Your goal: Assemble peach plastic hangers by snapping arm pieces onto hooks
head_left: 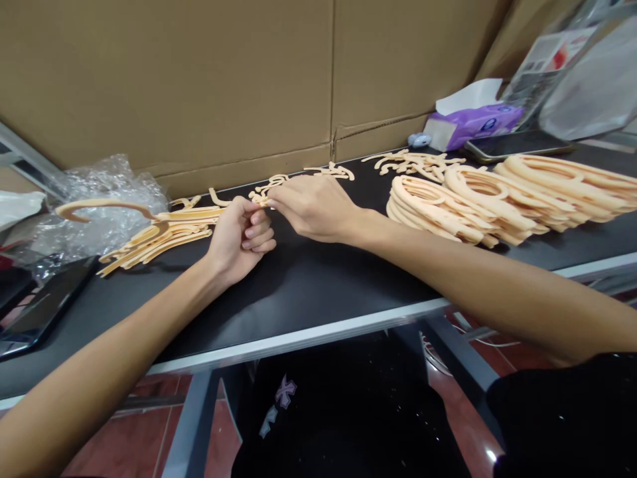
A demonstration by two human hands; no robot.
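Observation:
My left hand (242,240) is closed, thumb and forefinger pinching a small peach plastic hanger piece (261,202). Meeting it from the right, my right hand (318,207) has its fingertips closed on the same piece, whose full shape the fingers hide. To the left lies a pile of peach plastic hangers (164,234), with one curved hook (107,204) sticking out of it. Small loose curved parts (276,180) lie just behind my hands. Right of my right hand are stacked rounded hanger parts (438,206), several bundles side by side.
More loose curved pieces (415,162) lie at the back. Behind the black table (318,299) stands a cardboard wall (209,79). A purple tissue pack (472,126) and a phone (517,145) are at back right. Clear plastic wrap (99,192) and a dark shiny device (44,309) are left.

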